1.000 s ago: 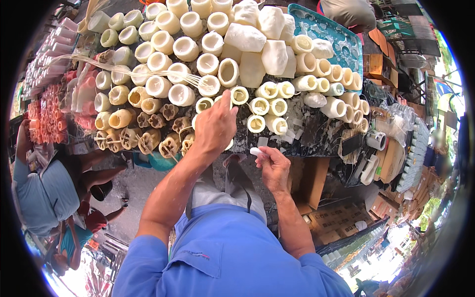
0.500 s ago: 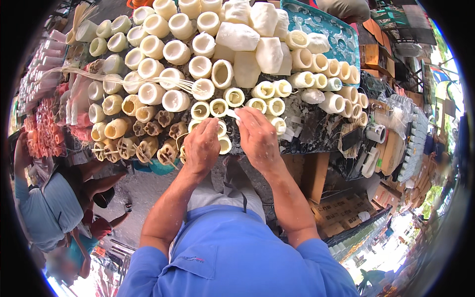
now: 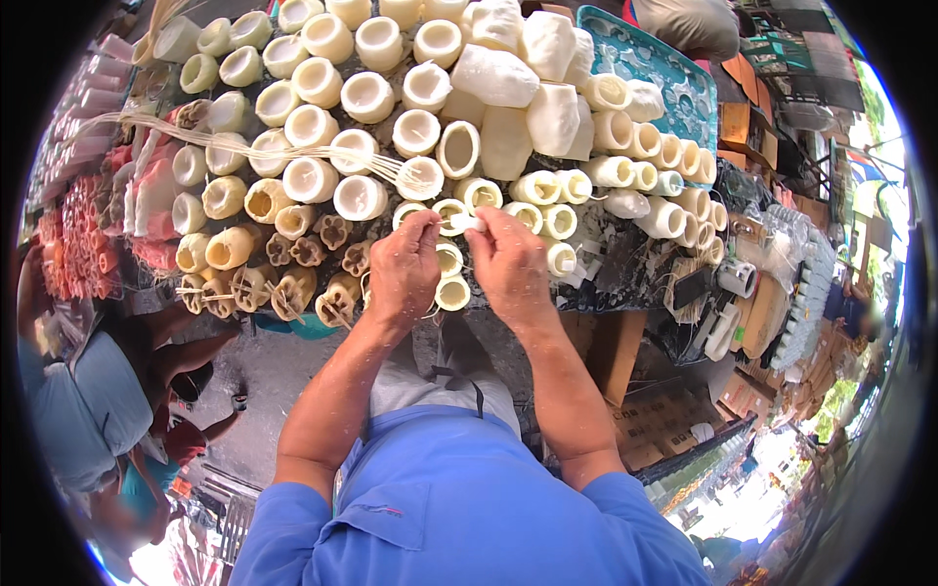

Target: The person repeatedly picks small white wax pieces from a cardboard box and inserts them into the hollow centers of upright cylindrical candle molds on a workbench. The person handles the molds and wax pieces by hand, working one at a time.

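**Desk:** Waxy cream cylinders fill the head view. What are the hands doing?

**Photographer:** Both are raised together over the near edge of the stall table. The left hand and right hand meet at the fingertips, pinched on a small white piece with a thin wick-like strand, held just above the front row of hollow candle moulds.

**Desk:** Why hold it there?

**Photographer:** My reading: that keeps the piece close to the open-topped moulds and in plain sight for fine finger work. Whether it touches a mould, I cannot tell.

**Desk:** Which way does it lie?

**Photographer:** Its long axis runs roughly left to right between the two pinches, about level.

**Desk:** Surroundings?

**Photographer:** A bundle of pale wicks lies across the larger moulds, a teal tray sits behind, and a seated person is at the left.
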Motion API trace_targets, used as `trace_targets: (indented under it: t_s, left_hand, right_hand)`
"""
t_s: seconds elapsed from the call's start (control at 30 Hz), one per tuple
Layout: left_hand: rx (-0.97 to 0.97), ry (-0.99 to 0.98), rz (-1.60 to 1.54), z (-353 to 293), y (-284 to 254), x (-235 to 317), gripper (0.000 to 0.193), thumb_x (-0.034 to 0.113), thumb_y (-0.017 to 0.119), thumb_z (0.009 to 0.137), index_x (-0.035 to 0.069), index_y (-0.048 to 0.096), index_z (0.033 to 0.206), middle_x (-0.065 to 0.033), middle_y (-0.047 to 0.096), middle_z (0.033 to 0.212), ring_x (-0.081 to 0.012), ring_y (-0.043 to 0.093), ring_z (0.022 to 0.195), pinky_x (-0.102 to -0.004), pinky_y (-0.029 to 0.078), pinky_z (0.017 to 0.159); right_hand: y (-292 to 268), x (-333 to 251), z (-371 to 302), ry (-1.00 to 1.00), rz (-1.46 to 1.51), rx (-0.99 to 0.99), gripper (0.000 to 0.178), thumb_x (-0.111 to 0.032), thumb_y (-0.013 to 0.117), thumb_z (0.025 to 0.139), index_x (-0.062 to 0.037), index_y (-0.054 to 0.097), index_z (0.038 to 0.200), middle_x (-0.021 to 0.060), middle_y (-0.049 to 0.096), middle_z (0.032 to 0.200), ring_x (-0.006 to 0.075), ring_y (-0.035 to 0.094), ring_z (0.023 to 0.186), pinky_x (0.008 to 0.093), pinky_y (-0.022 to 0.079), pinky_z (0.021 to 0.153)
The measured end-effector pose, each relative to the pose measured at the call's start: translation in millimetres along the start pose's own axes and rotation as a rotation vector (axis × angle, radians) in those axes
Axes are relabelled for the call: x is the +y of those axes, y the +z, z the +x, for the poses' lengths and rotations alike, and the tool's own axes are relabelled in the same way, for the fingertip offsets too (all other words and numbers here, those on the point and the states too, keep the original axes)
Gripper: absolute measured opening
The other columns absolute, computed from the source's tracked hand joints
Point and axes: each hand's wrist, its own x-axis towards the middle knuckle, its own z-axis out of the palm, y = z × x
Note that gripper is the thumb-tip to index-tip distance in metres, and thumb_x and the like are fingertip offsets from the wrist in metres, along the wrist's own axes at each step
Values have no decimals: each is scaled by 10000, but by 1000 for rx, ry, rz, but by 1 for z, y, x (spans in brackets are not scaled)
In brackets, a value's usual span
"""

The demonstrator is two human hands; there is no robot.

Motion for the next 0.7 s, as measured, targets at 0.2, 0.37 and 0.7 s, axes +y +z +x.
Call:
trace_targets:
  t_s: [0.2,0.37,0.7]
  left_hand:
    - [-63,11,-10,-7,-6,1,108,66,714,1067,10,741,1155,-95,736,743,-135,689,620,-313,544,607]
    - [-88,-16,-48,-9,-5,1,113,33,705,1047,-3,716,1154,-213,786,919,-353,800,814,-405,596,720]
    - [-28,3,-11,3,-7,3,107,49,753,1021,-8,775,1109,-204,788,907,-286,795,786,-365,597,716]
  right_hand:
    - [18,19,16,-380,-99,-16,264,20,656,878,19,720,1134,201,767,1142,405,716,1074,480,584,959]
    - [25,28,26,-464,-105,-59,310,-17,663,884,34,734,1182,210,755,1224,402,717,1108,486,588,994]
    - [-1,11,-25,-201,44,112,242,75,769,907,39,736,1144,202,756,1155,393,744,1026,452,610,887]
